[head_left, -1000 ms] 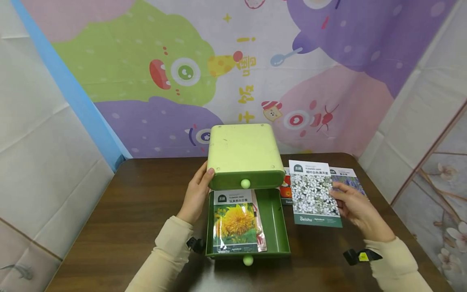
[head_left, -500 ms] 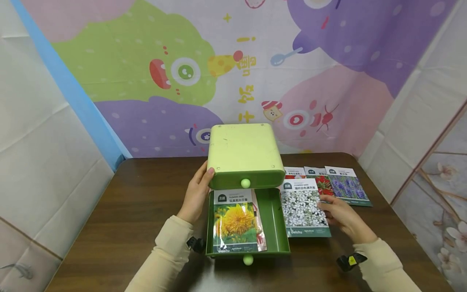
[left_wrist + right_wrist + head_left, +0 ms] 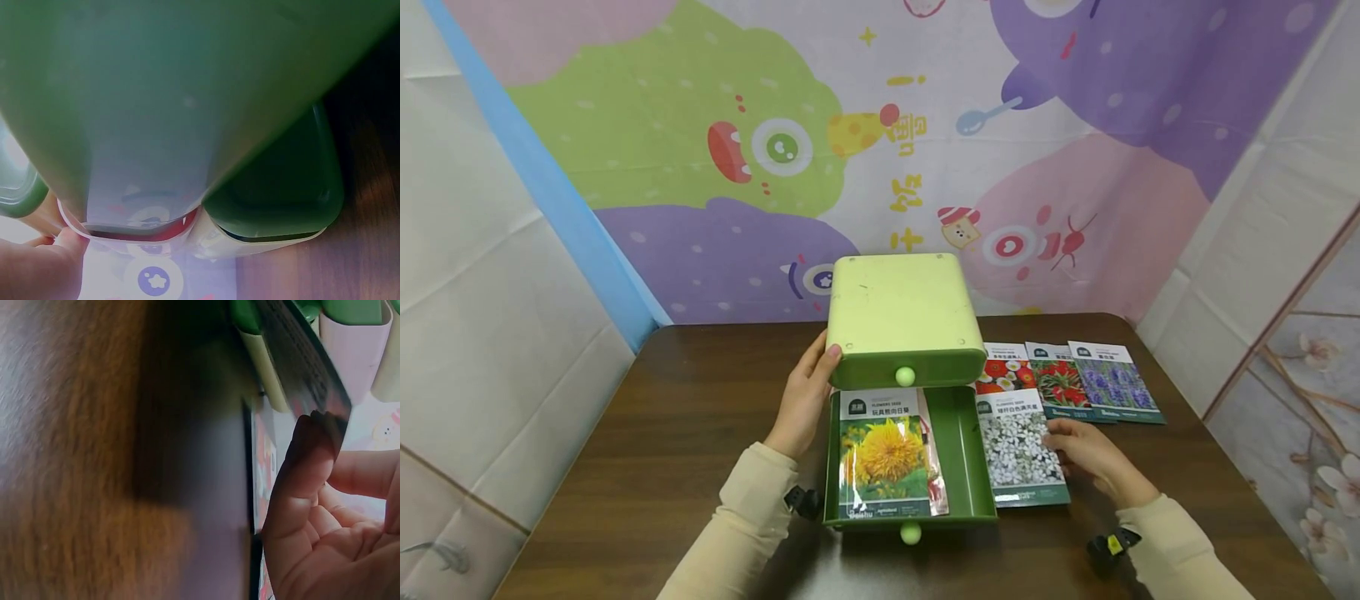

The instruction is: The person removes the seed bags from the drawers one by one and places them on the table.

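My left hand (image 3: pixel 801 400) rests against the left side of a small drawer cabinet (image 3: pixel 906 304), its thumb at the front corner. The cabinet's lower green drawer (image 3: pixel 967 475) is pulled out. In that drawer lies a sunflower seed packet (image 3: pixel 886 458), with another packet partly hidden beneath it. To the right of the drawer, my right hand (image 3: pixel 1097 454) pinches a white-flower seed packet (image 3: pixel 1021 450) by its right edge. In the right wrist view the packet (image 3: pixel 312 369) stands tilted between thumb and fingers, above the brown table (image 3: pixel 81 456).
Behind the held packet lie a red-and-white flower packet (image 3: pixel 1006 367), a red flower packet (image 3: pixel 1060 383) and a purple flower packet (image 3: pixel 1116 383), partly overlapping. A patterned cloth (image 3: pixel 700 250) hangs behind the table. The cabinet's upper drawer (image 3: pixel 865 372) is closed.
My right hand has brought the white-flower packet left and toward me, lower beside the drawer, uncovering the packets behind. My left hand and the cabinet have stayed in place.
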### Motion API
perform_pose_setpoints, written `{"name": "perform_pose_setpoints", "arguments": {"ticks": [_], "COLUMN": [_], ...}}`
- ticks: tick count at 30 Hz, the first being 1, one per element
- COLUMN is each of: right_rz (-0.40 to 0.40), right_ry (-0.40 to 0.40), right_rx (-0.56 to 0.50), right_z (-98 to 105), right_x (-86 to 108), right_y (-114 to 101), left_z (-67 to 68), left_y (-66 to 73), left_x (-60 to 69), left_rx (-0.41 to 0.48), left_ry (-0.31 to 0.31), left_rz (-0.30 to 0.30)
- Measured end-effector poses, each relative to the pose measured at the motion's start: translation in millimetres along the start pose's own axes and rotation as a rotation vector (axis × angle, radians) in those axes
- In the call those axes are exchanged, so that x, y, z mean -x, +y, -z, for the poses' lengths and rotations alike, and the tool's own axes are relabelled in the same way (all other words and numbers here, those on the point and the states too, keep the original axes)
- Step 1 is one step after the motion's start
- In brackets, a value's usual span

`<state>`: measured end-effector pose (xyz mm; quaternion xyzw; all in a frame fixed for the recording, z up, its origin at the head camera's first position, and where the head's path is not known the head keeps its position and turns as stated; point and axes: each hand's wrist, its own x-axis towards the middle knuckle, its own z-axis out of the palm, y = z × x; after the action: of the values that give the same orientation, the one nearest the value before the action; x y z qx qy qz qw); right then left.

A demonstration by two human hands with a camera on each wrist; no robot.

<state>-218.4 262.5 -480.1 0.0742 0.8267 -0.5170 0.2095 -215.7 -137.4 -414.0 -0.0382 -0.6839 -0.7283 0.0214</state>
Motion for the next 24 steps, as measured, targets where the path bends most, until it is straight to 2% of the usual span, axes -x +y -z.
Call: {"name": "perform_pose_setpoints", "arguments": {"ticks": [7, 17, 24], "right_rz": [0.002, 0.058, 0.069], "right_ry": [0.021, 0.071, 0.086], "right_rx": [0.031, 0.248, 0.304], "right_z": [2, 6, 6], "right_x": [-2.0, -3.3, -1.8], "right_y": [7, 14, 13], "left_z": [0.5, -0.1, -0.1], "left_y": [-0.6, -1.5, -1.6], "left_x": [0.0, -0.7, -1.3], "left_rx": [-0.001, -0.001, -0.011], "left_ry": [-0.003, 0.008, 0.007], "left_rz": [0.003, 0.01, 0.007]}}
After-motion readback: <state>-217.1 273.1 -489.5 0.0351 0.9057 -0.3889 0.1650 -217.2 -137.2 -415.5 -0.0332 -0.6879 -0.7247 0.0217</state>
